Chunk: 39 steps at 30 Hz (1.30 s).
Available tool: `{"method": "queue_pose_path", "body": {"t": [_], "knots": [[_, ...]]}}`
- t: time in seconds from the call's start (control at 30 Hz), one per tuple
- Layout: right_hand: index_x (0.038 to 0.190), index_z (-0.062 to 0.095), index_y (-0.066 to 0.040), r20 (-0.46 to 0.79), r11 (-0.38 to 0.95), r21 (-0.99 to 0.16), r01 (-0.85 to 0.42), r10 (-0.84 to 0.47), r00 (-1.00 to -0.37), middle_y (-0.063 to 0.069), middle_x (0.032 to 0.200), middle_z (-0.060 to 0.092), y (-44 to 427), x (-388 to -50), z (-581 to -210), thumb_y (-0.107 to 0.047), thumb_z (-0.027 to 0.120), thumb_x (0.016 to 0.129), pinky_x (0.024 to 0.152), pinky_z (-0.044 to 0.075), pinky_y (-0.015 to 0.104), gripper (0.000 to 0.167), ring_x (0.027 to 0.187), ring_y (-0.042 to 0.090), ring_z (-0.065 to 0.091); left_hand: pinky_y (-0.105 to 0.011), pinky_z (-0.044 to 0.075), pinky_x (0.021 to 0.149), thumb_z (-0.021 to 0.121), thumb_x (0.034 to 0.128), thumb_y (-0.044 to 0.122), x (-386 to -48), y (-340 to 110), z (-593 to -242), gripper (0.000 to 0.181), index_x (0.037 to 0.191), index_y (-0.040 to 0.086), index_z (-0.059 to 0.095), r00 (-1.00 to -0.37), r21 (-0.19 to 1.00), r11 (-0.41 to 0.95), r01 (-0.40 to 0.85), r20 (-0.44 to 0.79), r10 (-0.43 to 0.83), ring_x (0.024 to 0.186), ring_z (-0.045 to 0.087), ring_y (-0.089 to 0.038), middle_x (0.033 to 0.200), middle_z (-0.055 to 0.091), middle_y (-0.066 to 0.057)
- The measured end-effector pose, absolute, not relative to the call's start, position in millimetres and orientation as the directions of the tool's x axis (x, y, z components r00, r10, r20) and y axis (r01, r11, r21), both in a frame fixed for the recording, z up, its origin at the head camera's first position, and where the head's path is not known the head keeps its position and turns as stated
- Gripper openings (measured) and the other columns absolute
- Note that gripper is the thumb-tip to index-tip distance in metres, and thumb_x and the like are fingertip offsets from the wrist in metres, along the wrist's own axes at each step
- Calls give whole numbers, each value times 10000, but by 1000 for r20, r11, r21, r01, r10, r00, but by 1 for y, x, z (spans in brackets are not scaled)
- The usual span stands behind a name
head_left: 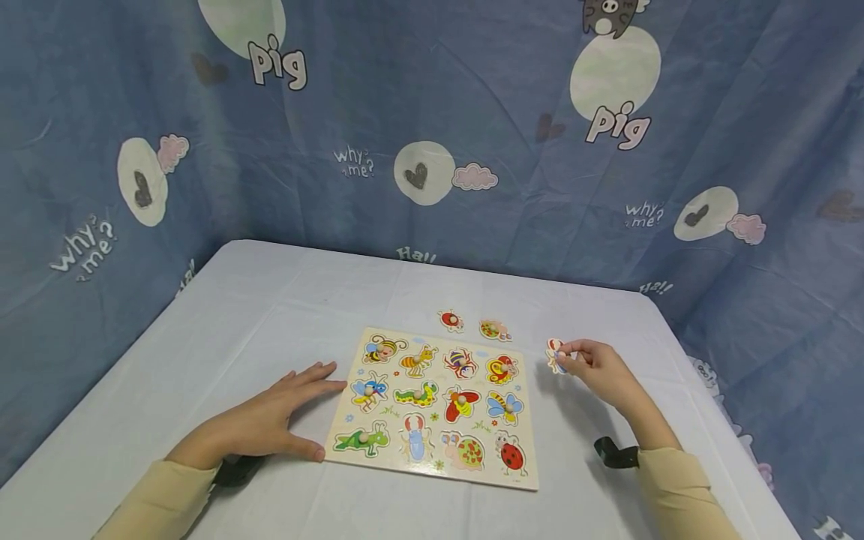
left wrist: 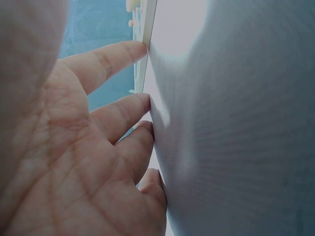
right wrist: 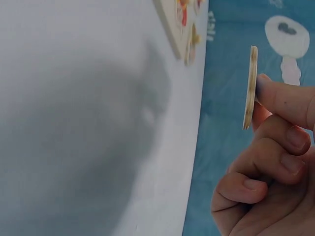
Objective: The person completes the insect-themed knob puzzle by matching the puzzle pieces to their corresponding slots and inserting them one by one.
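A wooden peg puzzle board (head_left: 432,480) with insect pictures lies on the table. Its green grasshopper, bees, spider and several other pieces carry knobs; the stag beetle, snail and ladybug pictures in the near row show no knobs. My left hand (head_left: 270,416) rests at the board's left edge, fingers spread; in the left wrist view a fingertip (left wrist: 139,50) touches that edge. To the right of the board, my right hand (head_left: 604,371) pinches a stag beetle puzzle piece (head_left: 555,352), raised above the table. In the right wrist view the piece (right wrist: 251,88) appears edge-on.
Beyond the board's far edge lie a ladybug piece (head_left: 451,321) and a snail piece (head_left: 495,330). A white cloth covers the table (head_left: 304,292). Behind it hangs a blue printed curtain (head_left: 364,217). Black straps (head_left: 616,454) show near the wrists.
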State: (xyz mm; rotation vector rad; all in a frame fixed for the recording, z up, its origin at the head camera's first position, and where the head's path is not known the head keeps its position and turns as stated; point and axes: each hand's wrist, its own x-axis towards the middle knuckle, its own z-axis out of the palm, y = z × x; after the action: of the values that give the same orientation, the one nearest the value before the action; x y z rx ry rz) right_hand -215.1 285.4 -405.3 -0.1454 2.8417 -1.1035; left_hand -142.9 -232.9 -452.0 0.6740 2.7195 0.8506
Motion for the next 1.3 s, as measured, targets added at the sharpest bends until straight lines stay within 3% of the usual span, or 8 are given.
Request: {"method": "queue_pose_path", "body": {"t": [0.4,0.63,1.3], "knots": [[1085,651,-50,-56,708,-700,-88,-176,-983,34,644,504,254,-208,-402,-296,678,945,507,355,251,284,604,137,422,-678,108,1206,811,609,665,-141,-233,-448,1011,1479,294,455,-868,588,716,376,-46,494,1528,172,-415,1650,255,-92],[1074,652,-47,-55,680,-726,-102,-205,-977,-15,615,413,236,-204,-401,-270,692,935,462,301,232,266,557,111,363,-675,115,1206,809,611,669,-141,-233,-448,1012,1481,292,455,-868,585,717,379,-43,494,1528,175,-413,1651,253,-90],[1042,662,-90,-47,615,-765,-190,-348,-936,-40,573,343,197,-188,-408,-270,714,918,434,226,197,224,484,54,287,-654,102,1221,819,603,668,-143,-234,-454,1016,1479,312,450,-869,585,719,374,-49,492,1537,175,-384,1657,240,-65]]}}
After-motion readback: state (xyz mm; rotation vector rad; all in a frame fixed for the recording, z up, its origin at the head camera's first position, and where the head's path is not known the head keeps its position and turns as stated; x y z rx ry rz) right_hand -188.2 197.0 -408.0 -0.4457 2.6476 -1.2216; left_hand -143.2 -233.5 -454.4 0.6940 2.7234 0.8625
